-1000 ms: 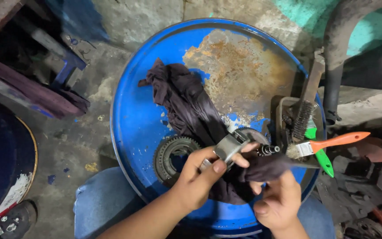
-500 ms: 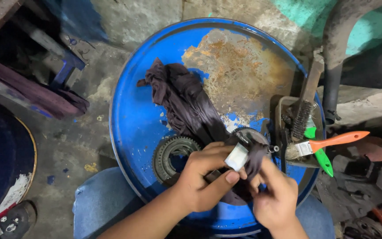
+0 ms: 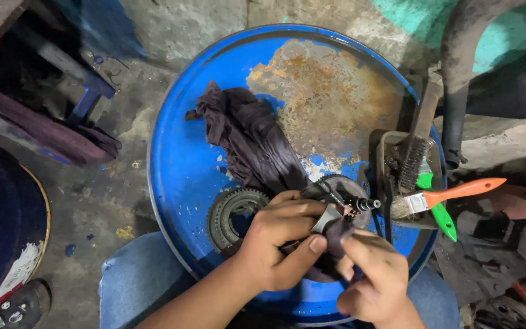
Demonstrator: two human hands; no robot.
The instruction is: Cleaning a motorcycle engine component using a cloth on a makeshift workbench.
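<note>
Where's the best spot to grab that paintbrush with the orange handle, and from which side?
Grip the paintbrush by its orange handle, coming from the right: the handle's free end sticks out past the tray over open space, while the bristle end lies crowded against the wire brush.

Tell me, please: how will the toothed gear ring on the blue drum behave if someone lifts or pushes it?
The gear ring looks like solid metal, so probably stiff and heavy for its size. Lying flat, it should slide rather than roll.

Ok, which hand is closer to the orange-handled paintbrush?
The right hand. It sits just below-left of the paintbrush, pinching the dark rag. The left hand is farther left, holding the metal part beside the gear ring.
</note>
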